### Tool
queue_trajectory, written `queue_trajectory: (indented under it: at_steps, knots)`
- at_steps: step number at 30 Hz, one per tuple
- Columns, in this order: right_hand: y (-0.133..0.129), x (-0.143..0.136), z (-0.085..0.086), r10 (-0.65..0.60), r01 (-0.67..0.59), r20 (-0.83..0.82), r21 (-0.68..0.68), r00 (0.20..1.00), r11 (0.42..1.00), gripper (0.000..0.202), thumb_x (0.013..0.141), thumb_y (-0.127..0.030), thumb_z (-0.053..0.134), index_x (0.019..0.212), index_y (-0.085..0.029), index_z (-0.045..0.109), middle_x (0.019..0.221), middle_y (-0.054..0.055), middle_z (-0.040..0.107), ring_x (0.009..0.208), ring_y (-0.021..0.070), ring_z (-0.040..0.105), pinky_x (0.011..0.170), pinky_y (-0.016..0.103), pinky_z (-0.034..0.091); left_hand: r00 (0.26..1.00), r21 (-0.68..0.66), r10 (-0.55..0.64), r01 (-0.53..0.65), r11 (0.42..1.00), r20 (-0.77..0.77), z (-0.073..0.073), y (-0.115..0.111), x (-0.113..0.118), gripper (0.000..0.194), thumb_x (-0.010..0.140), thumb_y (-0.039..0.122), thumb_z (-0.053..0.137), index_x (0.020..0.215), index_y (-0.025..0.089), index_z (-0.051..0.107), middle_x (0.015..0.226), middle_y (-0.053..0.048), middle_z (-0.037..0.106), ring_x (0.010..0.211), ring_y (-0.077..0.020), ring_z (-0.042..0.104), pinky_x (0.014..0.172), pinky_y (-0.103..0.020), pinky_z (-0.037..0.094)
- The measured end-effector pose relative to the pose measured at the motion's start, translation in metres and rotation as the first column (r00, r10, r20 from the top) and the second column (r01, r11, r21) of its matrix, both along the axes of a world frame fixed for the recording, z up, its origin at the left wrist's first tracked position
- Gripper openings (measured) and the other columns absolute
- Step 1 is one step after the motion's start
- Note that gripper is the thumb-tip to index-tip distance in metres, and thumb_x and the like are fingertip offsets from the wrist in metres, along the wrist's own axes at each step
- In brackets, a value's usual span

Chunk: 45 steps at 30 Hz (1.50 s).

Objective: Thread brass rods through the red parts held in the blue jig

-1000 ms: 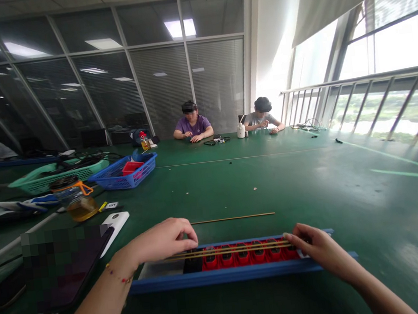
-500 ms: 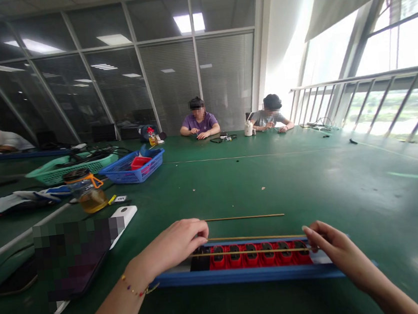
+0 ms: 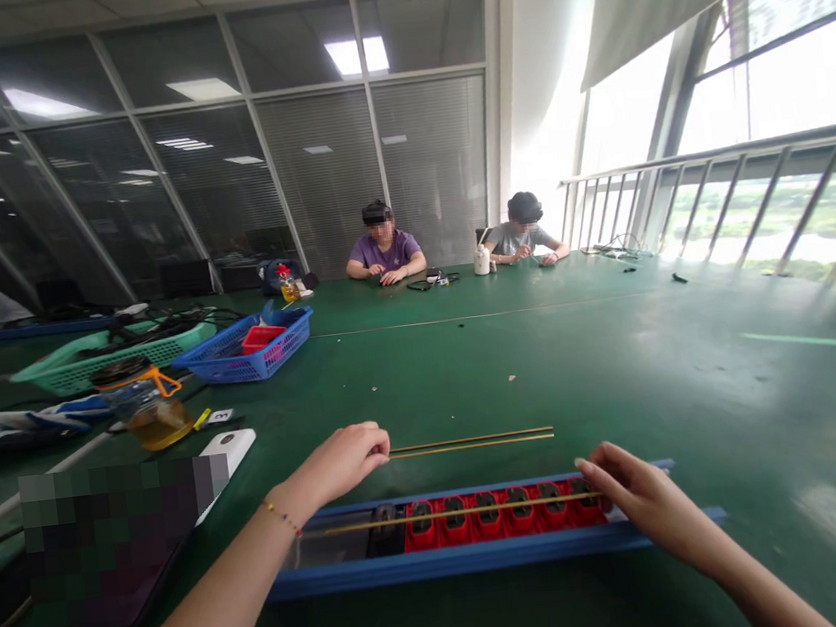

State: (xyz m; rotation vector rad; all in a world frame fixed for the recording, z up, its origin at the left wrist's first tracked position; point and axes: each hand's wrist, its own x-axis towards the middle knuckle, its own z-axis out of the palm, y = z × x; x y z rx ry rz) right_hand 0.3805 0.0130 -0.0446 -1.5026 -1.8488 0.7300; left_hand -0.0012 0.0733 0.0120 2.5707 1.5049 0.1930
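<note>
Shifted beyond the blue tray [image 3: 490, 552]: one thin stick [image 3: 478, 445], now beside a second stick [image 3: 477, 438] | leaving a third stick [image 3: 486, 510] over the red holders [image 3: 454, 535] | my left hand [image 3: 358, 448] curls at the pair, right hand [image 3: 622, 481] near the third; pinches unclear

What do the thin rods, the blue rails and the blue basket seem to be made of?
Thin rods: bamboo or brass, the look leaves it open; golden-tan, slight sheen.
Blue rails: probably smooth plastic or painted metal, judging by even colour and straight edges.
Blue basket: most likely moulded plastic, with perforated, evenly coloured walls.
</note>
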Motion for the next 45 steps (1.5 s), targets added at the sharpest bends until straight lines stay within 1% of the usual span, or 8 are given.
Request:
queue_trajectory:
  at_steps: [9,13,19,24,29,33,36,45]
  knots:
    - [-0.006,-0.001,0.009,0.040,-0.041,0.202,0.002,0.979,0.999,0.038,0.083,-0.053,0.041,0.064,-0.020,0.045,0.055,-0.004,0.049,0.051,0.0115,0.042,0.046,0.022,0.030,0.992,-0.036,0.068,-0.072,0.997,-0.102,-0.031,0.030,0.006,0.016,0.078,0.028,0.047,0.071,0.021,0.060,0.081,-0.003,0.062,0.073,-0.0154,0.056,0.062,-0.024,0.037]
    - [-0.005,-0.001,0.008,0.039,-0.038,0.224,-0.009,0.974,0.999,0.041,0.083,-0.054,0.040,0.061,-0.020,0.044,0.053,-0.004,0.048,0.050,0.0109,0.040,0.045,0.021,0.028,0.996,-0.048,0.084,-0.086,0.995,-0.031,-0.017,0.021,0.013,0.020,0.080,0.031,0.044,0.074,0.021,0.061,0.081,-0.002,0.062,0.073,-0.0150,0.056,0.062,-0.023,0.037]
    - [-0.002,0.000,0.004,0.010,-0.005,0.139,-0.034,0.990,0.999,0.043,0.081,-0.057,0.041,0.059,-0.021,0.041,0.051,-0.005,0.042,0.048,0.0106,0.037,0.045,0.021,0.029,0.993,-0.124,-0.074,0.085,0.989,0.091,0.027,-0.031,0.032,0.033,0.084,0.046,0.039,0.079,0.022,0.062,0.083,-0.001,0.061,0.072,-0.0133,0.055,0.063,-0.022,0.037]
    - [-0.003,-0.001,0.009,0.011,-0.011,-0.013,-0.062,1.000,0.998,0.045,0.084,-0.056,0.036,0.057,-0.021,0.042,0.051,-0.005,0.044,0.050,0.0120,0.043,0.051,0.022,0.036,0.986,-0.152,-0.148,0.158,0.976,0.070,0.030,-0.064,0.040,0.025,0.083,0.042,0.045,0.079,0.024,0.063,0.086,0.001,0.059,0.075,-0.0125,0.055,0.066,-0.021,0.037]
    - [-0.004,-0.002,0.016,-0.035,0.032,-0.119,-0.028,0.992,0.999,0.045,0.084,-0.057,0.036,0.058,-0.021,0.044,0.052,-0.004,0.049,0.053,0.0136,0.049,0.057,0.024,0.041,0.989,-0.070,-0.129,0.134,0.988,0.070,0.031,-0.062,0.039,0.023,0.087,0.034,0.040,0.080,0.023,0.059,0.083,0.001,0.058,0.073,-0.0110,0.054,0.065,-0.020,0.036]
    - [-0.003,-0.002,0.018,-0.075,0.088,-0.333,0.025,0.940,0.996,0.035,0.085,-0.053,0.037,0.083,-0.021,0.049,0.071,0.000,0.057,0.063,0.0153,0.057,0.064,0.026,0.045,0.994,0.042,-0.078,0.075,0.996,0.079,0.038,-0.043,0.028,0.025,0.088,0.033,0.037,0.080,0.022,0.058,0.085,0.000,0.058,0.074,-0.0114,0.054,0.067,-0.021,0.036]
    - [-0.003,-0.001,0.017,-0.084,0.101,-0.371,0.027,0.925,0.995,0.034,0.085,-0.052,0.039,0.092,-0.020,0.049,0.074,0.001,0.058,0.063,0.0151,0.057,0.065,0.027,0.046,0.997,0.024,-0.055,0.053,0.998,0.048,0.031,-0.025,0.019,0.025,0.086,0.035,0.040,0.077,0.021,0.059,0.081,0.000,0.059,0.071,-0.0116,0.054,0.065,-0.021,0.036]
    - [-0.002,-0.002,0.016,-0.050,0.064,-0.355,0.027,0.934,0.998,0.034,0.085,-0.050,0.040,0.094,-0.019,0.051,0.073,0.001,0.059,0.063,0.0152,0.057,0.064,0.027,0.046,0.997,-0.107,-0.049,0.043,0.993,-0.062,-0.018,0.003,0.013,0.019,0.079,0.034,0.051,0.069,0.021,0.060,0.075,0.000,0.063,0.071,-0.0141,0.057,0.061,-0.023,0.037]
